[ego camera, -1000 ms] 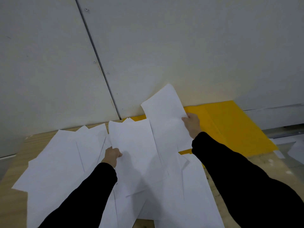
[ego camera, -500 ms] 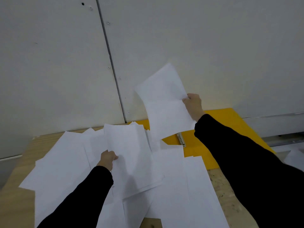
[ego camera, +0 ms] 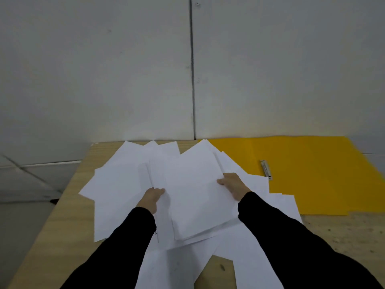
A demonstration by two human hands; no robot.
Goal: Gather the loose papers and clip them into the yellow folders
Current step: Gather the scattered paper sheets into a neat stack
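Papers [ego camera: 125, 184] spread on the table [ego camera: 62, 215], folder [ego camera: 312, 174] to their right.

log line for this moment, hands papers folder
phase: gathering | left hand: grips stack's left edge | right hand: grips stack's right edge | paper stack: held over loose sheets | yellow folder: open, clip bare

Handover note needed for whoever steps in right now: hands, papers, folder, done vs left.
Left hand: gripping the left edge of a small stack of white paper sheets.
Right hand: gripping the stack's right edge.
Loose white sheets lie scattered on the light wooden table.
Open yellow plastic folder lies to the right, its metal clip empty.
Done: a few sheets gathered.
Left: collect the rest, clip them in.
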